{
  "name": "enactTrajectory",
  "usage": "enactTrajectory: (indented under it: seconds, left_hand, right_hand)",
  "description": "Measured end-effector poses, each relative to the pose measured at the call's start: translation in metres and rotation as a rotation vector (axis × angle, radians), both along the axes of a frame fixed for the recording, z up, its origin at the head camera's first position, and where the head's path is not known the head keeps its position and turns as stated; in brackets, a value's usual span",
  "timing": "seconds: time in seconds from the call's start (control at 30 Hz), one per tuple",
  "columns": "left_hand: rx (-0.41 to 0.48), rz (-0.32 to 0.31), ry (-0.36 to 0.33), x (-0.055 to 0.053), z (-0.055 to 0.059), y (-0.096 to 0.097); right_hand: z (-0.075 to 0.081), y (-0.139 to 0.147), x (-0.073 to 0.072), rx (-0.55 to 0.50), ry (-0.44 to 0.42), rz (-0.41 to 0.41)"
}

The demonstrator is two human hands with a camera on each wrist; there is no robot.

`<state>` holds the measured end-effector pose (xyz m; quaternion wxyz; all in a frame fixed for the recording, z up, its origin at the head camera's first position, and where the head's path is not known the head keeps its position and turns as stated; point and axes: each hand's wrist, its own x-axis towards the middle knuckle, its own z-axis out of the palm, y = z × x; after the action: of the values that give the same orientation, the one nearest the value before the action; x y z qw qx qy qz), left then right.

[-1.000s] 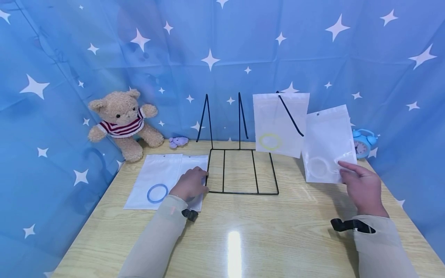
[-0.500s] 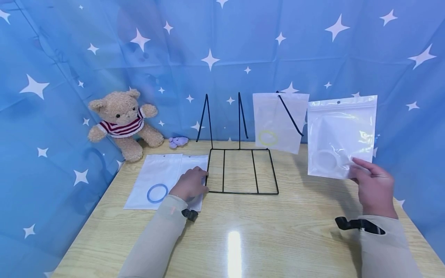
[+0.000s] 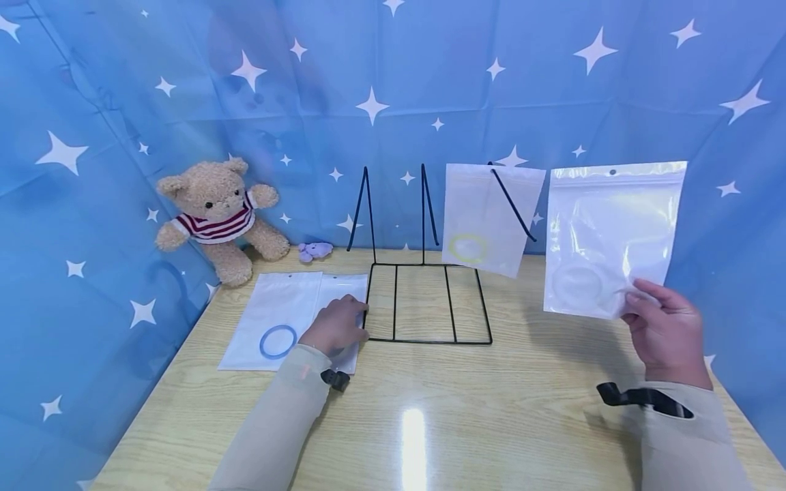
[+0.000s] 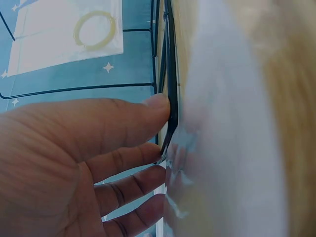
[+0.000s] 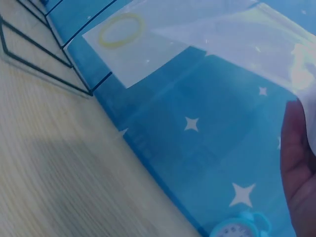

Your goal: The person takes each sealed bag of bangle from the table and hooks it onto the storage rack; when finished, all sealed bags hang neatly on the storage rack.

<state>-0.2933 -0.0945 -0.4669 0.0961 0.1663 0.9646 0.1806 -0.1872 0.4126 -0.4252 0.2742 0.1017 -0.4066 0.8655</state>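
Observation:
My right hand [image 3: 668, 334] pinches a white zip pouch [image 3: 604, 232] by its lower right corner, holding it up above the table. A pale ring shows through that pouch's front. With thumb and fingers, my left hand [image 4: 98, 143] grips the left edge of the black wire rack's [image 3: 424, 341] base. Another white pouch [image 3: 494, 204] hangs at the rack's right hook, with a yellow ring [image 3: 468, 249] inside. Below and left of the left hand lie two flat pouches; one pouch [image 3: 276, 290] shows a blue ring [image 3: 278, 341], while the other pouch [image 3: 344, 285] is partly covered by the hand.
The rack's left hook [image 3: 361, 204] and middle hook [image 3: 430, 204] hold nothing. A teddy bear [image 3: 215, 204] and a small purple toy [image 3: 315, 251] sit at the back left. A blue alarm clock [image 5: 237, 228] stands at the right, hidden behind the pouch in the head view.
My right hand has moved right and slightly up, bringing the pouch away from the hanging one and turning it more upright. The hanging pouch has swung a little left. My left hand stays put.

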Motion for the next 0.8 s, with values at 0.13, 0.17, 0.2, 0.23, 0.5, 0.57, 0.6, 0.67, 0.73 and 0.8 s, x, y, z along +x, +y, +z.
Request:
enactTrajectory:
  seconds: [0.13,0.17,0.2,0.23,0.5,0.57,0.6,0.67,0.73,0.8]
  left_hand:
    - [0.000,0.001,-0.001,0.0006,0.0000,0.0000]
    - [-0.001,0.001,-0.001,0.0006,0.0000,0.0001]
    - [-0.002,0.002,0.000,0.0005,-0.0003,0.0001]
    - [-0.003,0.002,0.000,0.0005,-0.0004,0.0001]
    - [-0.004,0.001,0.008,-0.0001,-0.0018,-0.0002]
    - [-0.002,-0.001,0.009,-0.0003,-0.0019,-0.0003]
    - [-0.003,-0.002,0.010,-0.0005,-0.0021,-0.0003]
    - [-0.001,-0.003,0.012,-0.0008,-0.0023,-0.0003]
    - [-0.002,-0.004,0.013,-0.0010,-0.0026,-0.0003]
    - [-0.004,-0.003,0.013,-0.0010,-0.0029,-0.0003]
  right_hand:
    - [0.0010,0.0013,0.0032,0.006,0.021,0.079]
    - [0.0010,0.0013,0.0035,-0.001,0.033,0.107]
    - [0.0011,0.0012,0.0038,-0.002,0.042,0.130]
    - [0.0014,0.0011,0.0042,0.002,0.046,0.149]
    - [0.0026,-0.0008,0.0077,0.218,-0.087,0.196]
    - [0.0022,-0.0017,0.0079,0.283,-0.135,0.192]
    - [0.0021,-0.0020,0.0080,0.320,-0.157,0.196]
    - [0.0017,-0.0028,0.0077,0.393,-0.191,0.203]
    - [0.0015,-0.0046,0.0066,0.456,-0.211,0.217]
    - [0.0011,-0.0070,0.0053,0.517,-0.231,0.224]
